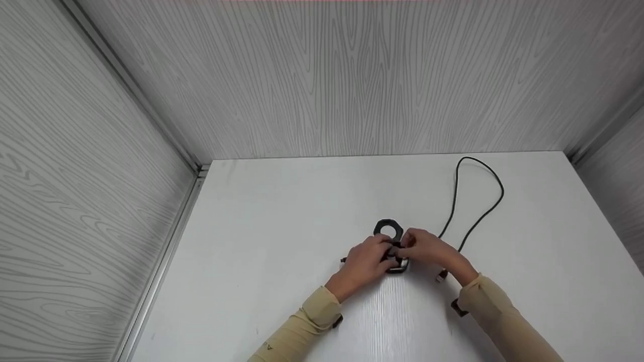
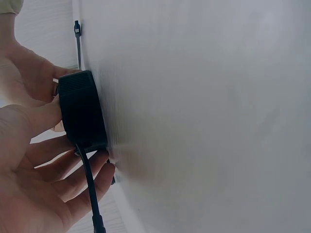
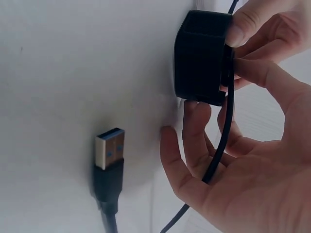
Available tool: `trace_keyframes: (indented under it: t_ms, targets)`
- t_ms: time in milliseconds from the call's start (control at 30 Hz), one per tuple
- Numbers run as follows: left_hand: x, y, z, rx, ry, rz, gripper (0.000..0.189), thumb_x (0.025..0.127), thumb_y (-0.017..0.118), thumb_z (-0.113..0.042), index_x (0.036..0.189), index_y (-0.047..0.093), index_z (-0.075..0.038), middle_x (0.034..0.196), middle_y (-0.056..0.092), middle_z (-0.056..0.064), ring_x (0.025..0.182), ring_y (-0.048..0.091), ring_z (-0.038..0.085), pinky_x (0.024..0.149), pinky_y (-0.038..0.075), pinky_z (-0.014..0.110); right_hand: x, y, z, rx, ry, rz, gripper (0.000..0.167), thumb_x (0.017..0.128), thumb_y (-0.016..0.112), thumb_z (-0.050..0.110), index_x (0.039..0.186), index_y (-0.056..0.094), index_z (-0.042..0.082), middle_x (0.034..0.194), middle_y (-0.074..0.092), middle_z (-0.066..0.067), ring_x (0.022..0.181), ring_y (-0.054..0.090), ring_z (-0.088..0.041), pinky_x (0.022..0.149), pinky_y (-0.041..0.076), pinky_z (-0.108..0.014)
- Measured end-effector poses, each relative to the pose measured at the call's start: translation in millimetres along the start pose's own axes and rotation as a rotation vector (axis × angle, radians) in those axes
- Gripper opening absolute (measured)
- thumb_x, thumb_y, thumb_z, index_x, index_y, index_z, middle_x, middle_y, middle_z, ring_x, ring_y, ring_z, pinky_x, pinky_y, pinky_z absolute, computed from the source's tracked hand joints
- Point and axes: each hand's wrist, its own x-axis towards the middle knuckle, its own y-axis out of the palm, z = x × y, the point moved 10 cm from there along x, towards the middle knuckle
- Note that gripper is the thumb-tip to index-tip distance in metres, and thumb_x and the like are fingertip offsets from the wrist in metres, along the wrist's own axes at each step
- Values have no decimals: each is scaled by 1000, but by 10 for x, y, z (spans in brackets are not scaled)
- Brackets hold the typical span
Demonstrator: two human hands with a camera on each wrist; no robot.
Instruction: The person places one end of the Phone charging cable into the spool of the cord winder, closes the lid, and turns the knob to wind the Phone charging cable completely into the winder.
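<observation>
Near the front middle of the table, both hands meet at a small black block-shaped device (image 1: 396, 270), which stands against the white surface. My left hand (image 1: 365, 259) grips it, with the thumb on its upper face and fingers along its side in the left wrist view. From the other side, my right hand (image 1: 427, 247) holds the device (image 3: 201, 58) between thumb and fingers. A black cable (image 3: 224, 128) runs across the right palm. The fingers hide most of the device's top. Directly behind it lies a black angular ring (image 1: 400, 232).
The black cable (image 1: 503, 193) makes a large loop toward the back right of the white table (image 1: 282, 211). Its USB plug (image 3: 109, 150) lies near the right wrist. A small dark plug (image 1: 343, 260) pokes out left of the left hand. Wood-grain panels (image 1: 322, 80) enclose the table.
</observation>
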Motion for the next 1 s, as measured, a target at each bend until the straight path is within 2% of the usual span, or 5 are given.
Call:
trace_keyframes:
  t_ms: [300, 500, 767, 1000]
  targets:
    - [-20, 0, -23, 1, 9, 0, 33, 103, 69, -32, 126, 74, -9, 139, 66, 2, 126, 65, 18, 100, 58, 33, -14, -4, 26, 9, 37, 31, 33, 90, 74, 31, 103, 61, 3, 99, 66, -7, 87, 56, -18, 75, 45, -29]
    - [-29, 24, -21, 1, 14, 11, 31, 103, 69, -32, 124, 74, -10, 139, 66, 2, 125, 65, 18, 97, 59, 34, -3, 42, 42, 0, 30, 52, 28, 91, 72, 28, 100, 61, 4, 95, 64, -5, 85, 55, -17, 74, 44, -29]
    - [-26, 27, -26, -6, 10, 21, 26, 103, 68, -32, 118, 74, -11, 138, 66, 1, 123, 65, 19, 93, 60, 37, 35, 79, 39, 82, -4, 64, 18, 91, 69, 20, 93, 60, 4, 89, 60, -2, 81, 53, -15, 73, 43, -29]
    - [-9, 23, -8, -5, -11, 32, 28, 104, 67, -31, 122, 74, -11, 138, 66, 1, 125, 65, 19, 94, 61, 39, 64, 102, -36, 141, -11, 85, 13, 93, 68, 19, 91, 61, 9, 82, 56, 3, 75, 51, -13, 69, 42, -27]
